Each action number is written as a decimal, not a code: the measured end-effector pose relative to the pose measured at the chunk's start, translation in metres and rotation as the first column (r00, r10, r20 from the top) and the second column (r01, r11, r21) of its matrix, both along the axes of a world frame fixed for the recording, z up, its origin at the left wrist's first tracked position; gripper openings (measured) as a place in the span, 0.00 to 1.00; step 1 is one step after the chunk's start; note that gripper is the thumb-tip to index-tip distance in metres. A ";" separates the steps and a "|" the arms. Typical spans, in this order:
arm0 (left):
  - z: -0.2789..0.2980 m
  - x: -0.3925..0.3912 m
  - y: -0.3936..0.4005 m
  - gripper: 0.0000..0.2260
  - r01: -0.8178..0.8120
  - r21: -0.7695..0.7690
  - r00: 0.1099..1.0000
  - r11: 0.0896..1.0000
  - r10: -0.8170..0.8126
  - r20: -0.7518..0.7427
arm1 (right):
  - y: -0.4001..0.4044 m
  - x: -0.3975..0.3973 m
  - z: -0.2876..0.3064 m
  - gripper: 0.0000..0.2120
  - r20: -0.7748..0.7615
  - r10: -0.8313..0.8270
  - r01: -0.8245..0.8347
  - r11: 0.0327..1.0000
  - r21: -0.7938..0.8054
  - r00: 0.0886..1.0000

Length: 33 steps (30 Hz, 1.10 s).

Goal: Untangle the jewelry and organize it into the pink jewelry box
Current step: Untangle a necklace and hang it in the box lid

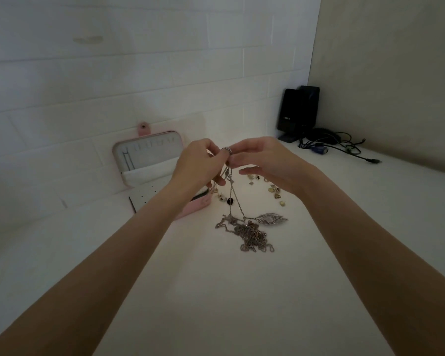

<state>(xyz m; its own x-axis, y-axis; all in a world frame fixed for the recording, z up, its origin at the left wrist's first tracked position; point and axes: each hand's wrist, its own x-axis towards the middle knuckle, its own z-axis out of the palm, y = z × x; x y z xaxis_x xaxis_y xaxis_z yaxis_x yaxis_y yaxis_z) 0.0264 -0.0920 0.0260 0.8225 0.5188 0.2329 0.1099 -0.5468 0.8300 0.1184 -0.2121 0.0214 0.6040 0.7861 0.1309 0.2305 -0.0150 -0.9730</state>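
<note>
Pinching chain (232, 191) w/ L hand (199, 164), R hand (263, 163), both raised.

Both hands meet above the white table (216, 291): the left hand (198, 163) and right hand (265, 163) pinch a silver ring (226, 149) and chains (232, 194) that hang to a tangled heap (252, 237). The open pink jewelry box (198, 208) sits at 9 o'clock of the heap, a feather pendant (270, 219) at 1 o'clock.

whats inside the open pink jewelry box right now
The pink jewelry box shows a white perforated panel, and one thin dark strand hangs in the lid. The left hand and forearm cover its right part.
</note>
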 end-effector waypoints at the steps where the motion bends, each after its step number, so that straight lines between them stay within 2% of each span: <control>1: 0.001 0.000 0.000 0.07 0.007 -0.040 1.000 0.999 -0.007 -0.002 | -0.001 0.000 0.002 0.08 -0.026 0.013 -0.012 1.000 0.006 1.000; 3: 0.002 -0.002 0.001 0.07 0.028 -0.092 1.000 0.995 -0.029 -0.003 | -0.002 -0.002 0.004 0.07 -0.073 0.034 -0.034 0.999 0.005 0.997; 5: 0.001 -0.003 0.002 0.07 0.047 -0.060 0.999 0.997 -0.047 0.001 | 0.001 -0.005 0.005 0.04 0.002 -0.019 0.019 0.999 -0.046 1.000; 7: -0.003 -0.004 0.003 0.07 0.031 0.044 0.999 0.999 -0.032 0.003 | 0.005 -0.007 0.007 0.04 0.243 -0.119 0.155 0.978 -0.136 0.963; 10: -0.009 -0.003 0.005 0.07 -0.044 0.119 0.999 0.992 0.040 0.033 | 0.010 -0.006 0.007 0.02 0.582 -0.154 0.335 0.917 -0.218 0.799; 12: -0.009 -0.003 0.008 0.08 -0.078 -0.041 0.992 0.996 0.081 0.092 | 0.010 0.001 0.000 0.03 0.719 -0.149 0.443 0.864 -0.239 0.679; 13: -0.007 -0.003 0.010 0.08 -0.070 -0.170 0.989 0.983 0.091 0.116 | 0.008 0.004 -0.005 0.04 0.734 -0.153 0.469 0.849 -0.245 0.662; 15: -0.004 -0.006 0.013 0.08 -0.025 -0.364 0.988 0.931 0.079 0.135 | 0.004 0.008 -0.013 0.04 0.687 -0.170 0.461 0.847 -0.265 0.707; 17: -0.001 -0.009 0.013 0.08 0.027 -0.461 0.983 0.887 0.060 0.173 | 0.000 0.009 -0.015 0.04 0.599 -0.198 0.430 0.861 -0.273 0.776; 20: 0.004 -0.009 0.010 0.10 0.042 -0.441 0.970 0.896 0.070 0.234 | -0.002 0.006 -0.011 0.07 0.281 -0.162 0.238 0.934 -0.265 0.946; 22: 0.011 -0.007 0.007 0.13 0.051 -0.423 0.968 0.905 0.060 0.244 | -0.002 0.002 -0.010 0.12 0.055 -0.064 0.076 0.963 -0.259 0.996; 24: 0.018 -0.005 0.006 0.16 0.068 -0.450 0.971 0.891 0.045 0.235 | 0.001 -0.003 -0.012 0.19 -0.116 0.023 -0.050 0.969 -0.243 0.993; 26: 0.025 -0.005 0.005 0.17 0.107 -0.520 0.975 0.847 0.012 0.221 | 0.004 -0.007 -0.016 0.22 -0.193 0.107 -0.151 0.962 -0.229 0.975; 27: 0.028 -0.005 0.005 0.17 0.148 -0.584 0.974 0.798 -0.015 0.226 | 0.006 -0.008 -0.017 0.23 -0.208 0.144 -0.190 0.957 -0.219 0.968; 30: 0.038 -0.009 0.008 0.14 0.309 -0.777 0.947 0.549 -0.101 0.305 | 0.007 -0.015 -0.012 0.18 -0.207 0.212 -0.247 0.956 -0.156 0.955; 33: 0.044 -0.010 0.013 0.10 0.398 -0.770 0.913 0.499 -0.134 0.386 | 0.003 -0.019 -0.004 0.10 -0.237 0.291 -0.319 0.943 -0.090 0.927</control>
